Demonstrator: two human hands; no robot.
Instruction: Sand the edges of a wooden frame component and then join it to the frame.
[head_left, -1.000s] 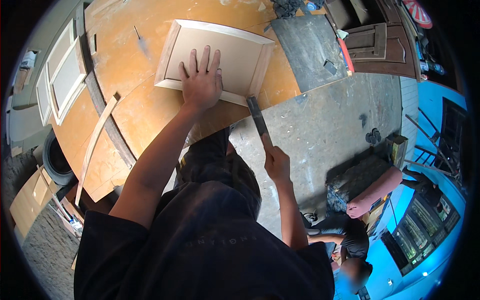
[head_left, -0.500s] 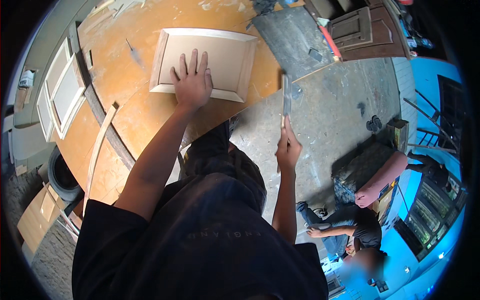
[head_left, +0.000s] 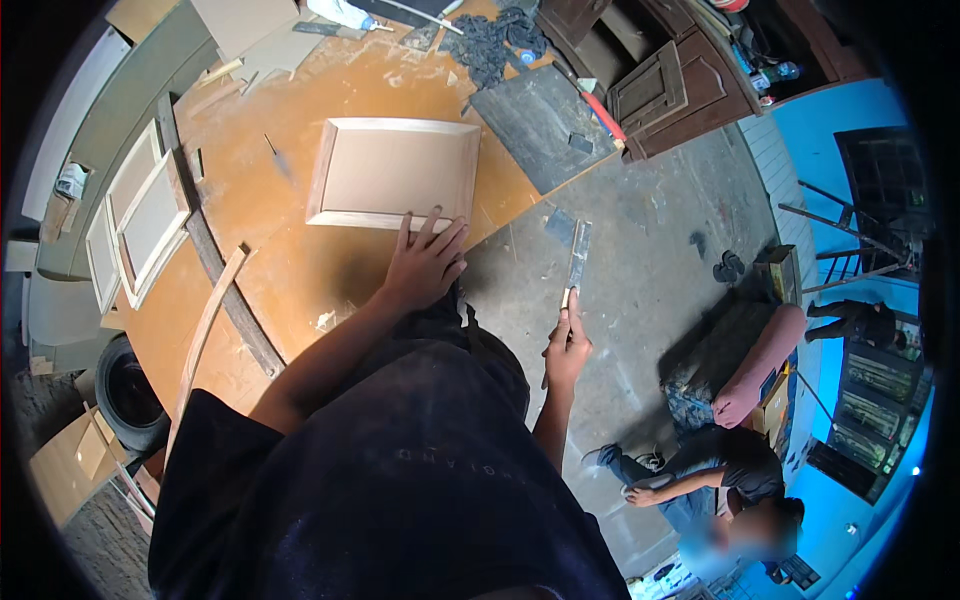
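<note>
A small panel door [head_left: 395, 170] with a pale wooden frame and a plain inset lies flat on the orange-brown worktable. My left hand [head_left: 425, 265] rests on its near edge, right of the middle, fingers spread and extended over the frame. Off the table's right side, above the concrete floor, my right hand [head_left: 566, 350] is closed round the lower part of a long, flat, grey-bladed tool [head_left: 579, 255]. Its blade points away from me and looks worn and stained; I cannot make out its exact kind.
Framed panels [head_left: 150, 220] lean at the left, near a dark wooden bar [head_left: 225, 280] and a curved wooden strip [head_left: 205, 320]. A dark board [head_left: 540, 125] lies at the table's far right, with a brown cabinet [head_left: 690, 90] beyond. Another person [head_left: 735, 465] sits at the lower right.
My left hand has slid from the panel's middle to its near edge. My right hand still holds the flat tool beside the table. The view has shifted, showing more of the table's far side.
</note>
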